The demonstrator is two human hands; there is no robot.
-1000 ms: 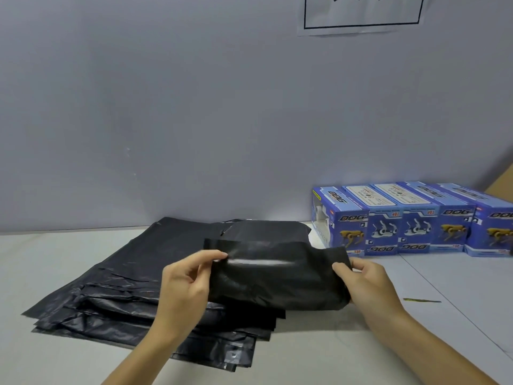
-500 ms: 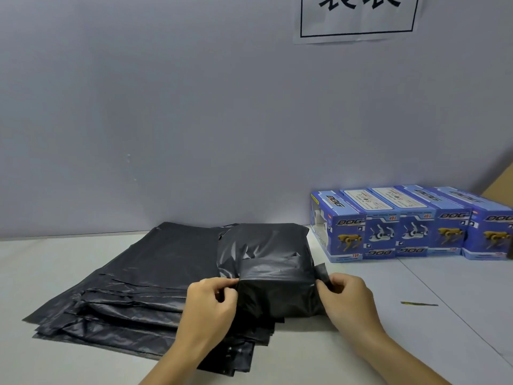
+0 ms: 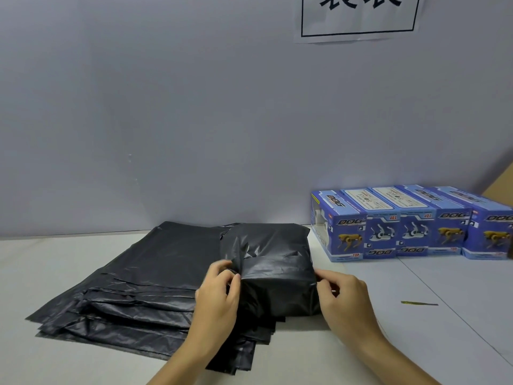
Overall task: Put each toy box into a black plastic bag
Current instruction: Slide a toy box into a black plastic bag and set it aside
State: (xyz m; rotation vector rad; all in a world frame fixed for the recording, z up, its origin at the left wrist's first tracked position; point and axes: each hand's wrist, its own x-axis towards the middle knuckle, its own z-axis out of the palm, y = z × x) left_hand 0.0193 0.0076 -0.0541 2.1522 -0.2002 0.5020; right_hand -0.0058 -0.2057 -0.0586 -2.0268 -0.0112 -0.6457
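A box-shaped parcel wrapped in a black plastic bag point(image 3: 277, 276) lies on the right end of a stack of flat black bags point(image 3: 144, 279). My left hand point(image 3: 219, 295) pinches a fold of the bag at the parcel's left side. At the right side my right hand point(image 3: 344, 298) pinches the bag's plastic with curled fingers. What is inside the bag is hidden. Several blue toy boxes point(image 3: 410, 223) printed with robot dogs stand in a row against the wall at the right.
The white table point(image 3: 416, 343) runs to a grey wall behind. A thin green strip point(image 3: 419, 303) lies on the table right of my right hand. A paper sign point(image 3: 358, 18) hangs on the wall, and brown cardboard point(image 3: 499, 184) shows at the far right.
The bag's open flap, held up between both hands a second ago, has been folded down over the parcel. Both hands have moved in against its sides.
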